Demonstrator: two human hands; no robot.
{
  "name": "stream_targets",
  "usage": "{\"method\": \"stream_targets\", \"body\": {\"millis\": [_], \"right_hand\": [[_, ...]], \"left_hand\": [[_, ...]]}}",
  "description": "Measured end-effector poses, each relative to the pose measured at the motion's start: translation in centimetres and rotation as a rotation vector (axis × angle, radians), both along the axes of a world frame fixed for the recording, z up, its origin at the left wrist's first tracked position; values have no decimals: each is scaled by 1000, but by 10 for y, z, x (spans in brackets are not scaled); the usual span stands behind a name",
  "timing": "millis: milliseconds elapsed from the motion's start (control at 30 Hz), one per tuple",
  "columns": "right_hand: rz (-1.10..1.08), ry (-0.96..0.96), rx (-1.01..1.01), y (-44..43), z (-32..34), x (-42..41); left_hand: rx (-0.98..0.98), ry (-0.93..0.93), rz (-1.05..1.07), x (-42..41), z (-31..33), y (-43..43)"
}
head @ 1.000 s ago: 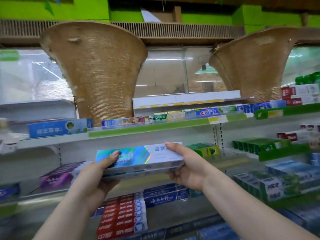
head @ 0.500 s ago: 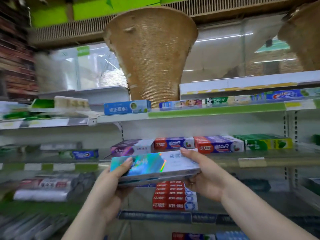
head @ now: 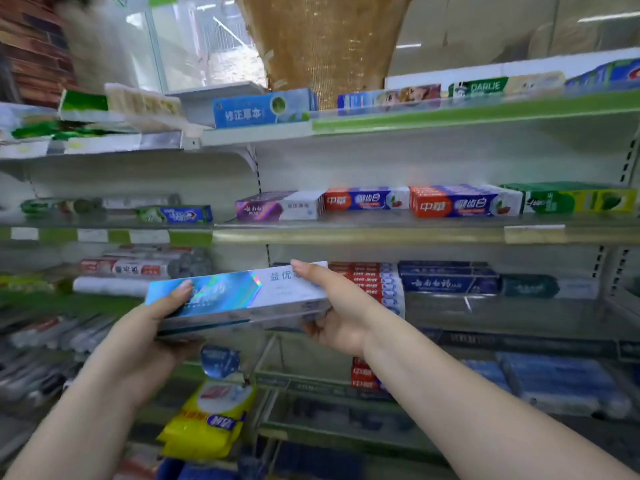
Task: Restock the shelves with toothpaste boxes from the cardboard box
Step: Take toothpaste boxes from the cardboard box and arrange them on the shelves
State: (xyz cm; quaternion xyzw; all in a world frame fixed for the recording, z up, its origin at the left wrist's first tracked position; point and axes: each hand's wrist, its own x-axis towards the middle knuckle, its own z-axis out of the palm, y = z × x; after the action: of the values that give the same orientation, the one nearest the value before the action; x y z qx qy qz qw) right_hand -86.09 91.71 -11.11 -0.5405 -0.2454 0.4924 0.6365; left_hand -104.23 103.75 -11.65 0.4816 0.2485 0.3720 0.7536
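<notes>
- Left hand (head: pixel 145 336) grips the left end of the toothpaste boxes (head: pixel 239 297), thumb on top.
- Right hand (head: pixel 341 315) clamps the right end, thumb over the top.
- Stack, perhaps two boxes, sits level before the shelves (head: pixel 381 233), apart from them.

toothpaste boxes (head: pixel 239 299) | holographic blue-white stack | level, before shelves (head: pixel 381 233)

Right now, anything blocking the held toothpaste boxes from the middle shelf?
Nothing visible. Left hand and right hand hold the holographic toothpaste boxes in open air below the middle shelf, whose front is open; the purple box and others already stand on it.
</notes>
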Motion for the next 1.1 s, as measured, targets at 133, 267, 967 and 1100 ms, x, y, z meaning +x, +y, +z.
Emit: {"method": "stream_targets", "body": {"millis": [133,267,967,1100], "right_hand": [[18,-10,-20,14,-13,-14],[35,27,-45,16,-35,-29],[-272,189,-135,-78,-115,-3],[-340,229,-115,-115,-127,11]], "left_hand": [[-22,7,15,-17,-13,11],[-72,-2,72,-36,-39,19],[-177,111,-178,28,-130,-35],[-169,155,-237,53,-135,-60]]}}
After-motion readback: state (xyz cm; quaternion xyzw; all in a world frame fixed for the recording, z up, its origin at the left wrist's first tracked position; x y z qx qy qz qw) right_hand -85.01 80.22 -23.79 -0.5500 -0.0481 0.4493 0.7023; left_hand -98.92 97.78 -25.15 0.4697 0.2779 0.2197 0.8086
